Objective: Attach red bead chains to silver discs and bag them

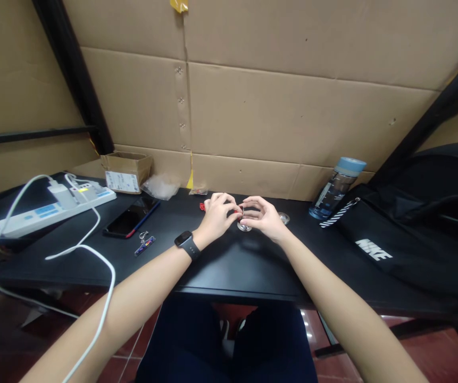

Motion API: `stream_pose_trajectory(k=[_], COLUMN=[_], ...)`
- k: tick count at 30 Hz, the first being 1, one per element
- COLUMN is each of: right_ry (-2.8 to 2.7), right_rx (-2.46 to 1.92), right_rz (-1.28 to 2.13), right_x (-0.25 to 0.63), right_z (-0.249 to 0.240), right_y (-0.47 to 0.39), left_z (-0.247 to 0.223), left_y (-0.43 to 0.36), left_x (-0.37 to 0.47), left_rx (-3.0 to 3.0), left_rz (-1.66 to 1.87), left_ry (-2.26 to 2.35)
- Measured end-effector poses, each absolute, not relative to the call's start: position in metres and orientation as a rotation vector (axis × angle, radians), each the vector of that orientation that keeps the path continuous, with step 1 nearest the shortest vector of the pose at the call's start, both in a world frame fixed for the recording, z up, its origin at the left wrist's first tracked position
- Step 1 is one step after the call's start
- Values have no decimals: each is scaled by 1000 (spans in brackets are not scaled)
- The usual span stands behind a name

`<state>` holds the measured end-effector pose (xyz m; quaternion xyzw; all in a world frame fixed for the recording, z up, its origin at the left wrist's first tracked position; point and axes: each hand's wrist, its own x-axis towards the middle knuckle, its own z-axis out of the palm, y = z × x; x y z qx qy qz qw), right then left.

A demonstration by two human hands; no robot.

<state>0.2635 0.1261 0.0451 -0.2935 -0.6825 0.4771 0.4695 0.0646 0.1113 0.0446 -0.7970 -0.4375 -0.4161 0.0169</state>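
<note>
My left hand, with a dark watch at the wrist, is closed in a pinch on a small red piece. Facing it, my right hand curls its fingers and thumb in around the same spot; what lies between them is mostly hidden. Just under the fingertips is a shiny round clear piece, partly covered by the hands. A second round clear piece lies on the table behind my right hand. Something small and red shows beyond my left hand.
On the black table sit a white power strip with a white cable, a phone, a keychain, a cardboard box and a plastic bag. At right stand a water bottle and black bag. Cardboard walls the back.
</note>
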Motion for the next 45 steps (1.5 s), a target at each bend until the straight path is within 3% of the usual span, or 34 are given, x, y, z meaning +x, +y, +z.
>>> stream_pose_trajectory(k=[45], right_ry=[-1675], right_rx=[-825], right_rz=[1096], right_x=[263], right_z=[41], right_y=[128], left_z=[49], left_y=[114], left_x=[54], left_rx=[-2703], left_rz=[-1219], left_ry=[-1242])
